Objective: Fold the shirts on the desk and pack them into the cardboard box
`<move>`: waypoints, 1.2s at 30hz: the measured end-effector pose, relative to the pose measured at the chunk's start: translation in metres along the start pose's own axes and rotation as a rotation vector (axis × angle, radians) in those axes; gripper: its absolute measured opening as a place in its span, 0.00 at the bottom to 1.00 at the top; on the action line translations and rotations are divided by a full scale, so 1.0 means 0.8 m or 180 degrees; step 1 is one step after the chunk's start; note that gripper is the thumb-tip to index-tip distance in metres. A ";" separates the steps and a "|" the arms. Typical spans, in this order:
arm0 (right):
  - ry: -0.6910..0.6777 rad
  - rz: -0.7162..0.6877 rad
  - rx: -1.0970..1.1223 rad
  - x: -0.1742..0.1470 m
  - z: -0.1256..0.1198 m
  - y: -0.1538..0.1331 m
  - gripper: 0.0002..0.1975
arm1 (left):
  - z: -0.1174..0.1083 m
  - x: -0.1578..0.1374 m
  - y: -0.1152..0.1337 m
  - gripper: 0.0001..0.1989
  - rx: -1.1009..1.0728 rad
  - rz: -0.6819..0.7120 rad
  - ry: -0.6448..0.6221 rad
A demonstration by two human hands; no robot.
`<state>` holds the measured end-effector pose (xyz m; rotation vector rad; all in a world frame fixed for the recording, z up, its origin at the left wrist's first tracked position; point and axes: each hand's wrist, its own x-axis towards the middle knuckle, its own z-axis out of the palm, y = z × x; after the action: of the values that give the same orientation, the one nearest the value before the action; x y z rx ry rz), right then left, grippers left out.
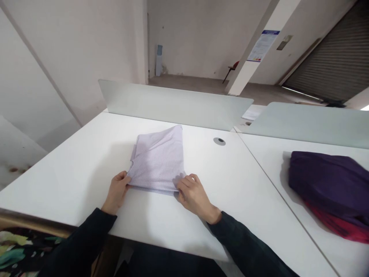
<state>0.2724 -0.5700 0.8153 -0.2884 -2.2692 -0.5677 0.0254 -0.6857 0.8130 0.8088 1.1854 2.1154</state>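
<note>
A pale lilac, finely striped garment (pixel 158 159), folded into a rough rectangle, lies flat on the white table (pixel 230 184). It looks like a shirt, though no collar or buttons show. My left hand (pixel 117 188) pinches its near left corner between thumb and fingers. At the near right corner, my right hand (pixel 192 192) grips the edge with curled fingers. The near edge shows more than one layer of cloth between my hands. A small piece of fabric juts out along the left side.
Dark purple and red cloths (pixel 328 184) are heaped on the adjoining table at right. Frosted divider panels (pixel 173 104) line the back edge. A round cable grommet (pixel 219 141) sits behind the garment to the right. Below left, a box holds colourful fabric (pixel 17 250).
</note>
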 end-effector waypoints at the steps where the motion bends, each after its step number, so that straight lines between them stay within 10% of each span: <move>1: -0.0029 -0.0026 0.0009 0.000 0.001 0.000 0.07 | 0.000 0.000 0.000 0.17 0.0173 0.0046 0.0042; 14: -0.0124 0.0331 0.0347 -0.022 -0.015 0.025 0.11 | -0.005 -0.001 0.009 0.21 0.1624 0.0290 -0.0013; 25: -0.0303 0.0460 -0.0064 -0.022 -0.004 0.012 0.07 | 0.021 0.018 0.057 0.24 0.4506 0.0339 0.0174; 36: -0.0283 0.0467 -0.0520 -0.019 0.000 -0.003 0.08 | 0.032 0.027 0.032 0.18 0.5061 0.0394 0.0323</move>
<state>0.2821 -0.5728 0.8033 -0.5667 -2.2666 -0.6758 0.0254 -0.6680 0.8513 1.3426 2.8829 0.8801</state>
